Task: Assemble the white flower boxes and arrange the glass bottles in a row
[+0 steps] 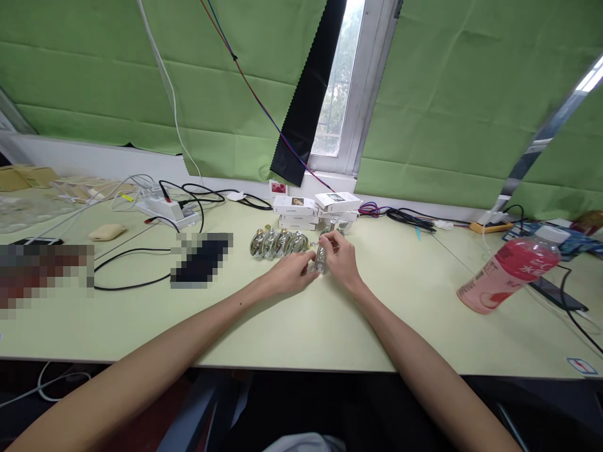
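Note:
A small clear glass bottle (321, 258) stands on the table between my two hands. My right hand (342, 258) pinches its upper part from the right with thumb and fingertips. My left hand (293, 272) is closed around its lower part from the left, thumb and bent fingers against the glass. Just left of the hands, several similar glass bottles (277, 243) with gold-coloured tops stand close together in a row. Behind my right fingers, another shiny top (332, 226) shows in part; what it belongs to is hidden.
Stacked small white boxes (295, 206) stand behind the bottles. Left are a dark pixelated phone-like shape (202, 260), a power strip (164, 210) and cables. To the right stands a pink drink bottle (511, 273), tilted in view, with black cables (409, 218) along the wall.

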Tool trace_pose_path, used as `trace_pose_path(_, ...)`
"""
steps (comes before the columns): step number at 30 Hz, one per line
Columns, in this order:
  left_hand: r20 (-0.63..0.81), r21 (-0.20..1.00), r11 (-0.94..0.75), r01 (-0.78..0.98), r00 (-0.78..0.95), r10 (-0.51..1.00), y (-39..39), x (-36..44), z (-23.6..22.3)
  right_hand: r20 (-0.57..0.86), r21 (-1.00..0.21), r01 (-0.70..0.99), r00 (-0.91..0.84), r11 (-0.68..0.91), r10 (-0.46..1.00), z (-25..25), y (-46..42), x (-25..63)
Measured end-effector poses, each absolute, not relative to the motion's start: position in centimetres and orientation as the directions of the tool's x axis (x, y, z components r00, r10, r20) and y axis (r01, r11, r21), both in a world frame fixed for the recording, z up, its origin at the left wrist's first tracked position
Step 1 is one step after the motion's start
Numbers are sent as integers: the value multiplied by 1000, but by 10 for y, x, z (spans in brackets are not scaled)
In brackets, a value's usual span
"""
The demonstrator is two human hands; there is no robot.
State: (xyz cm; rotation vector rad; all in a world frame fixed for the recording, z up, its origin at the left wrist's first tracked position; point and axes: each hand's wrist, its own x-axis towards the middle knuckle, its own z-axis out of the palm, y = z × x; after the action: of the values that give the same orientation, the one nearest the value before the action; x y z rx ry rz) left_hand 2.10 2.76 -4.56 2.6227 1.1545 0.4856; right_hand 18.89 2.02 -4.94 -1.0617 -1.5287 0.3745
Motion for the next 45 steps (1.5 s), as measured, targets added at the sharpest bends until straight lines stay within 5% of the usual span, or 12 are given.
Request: trace_pose_path(45, 215, 345, -667, 660, 636, 741, 28, 21, -46, 640, -720, 412, 83, 558, 764, -51, 20, 189)
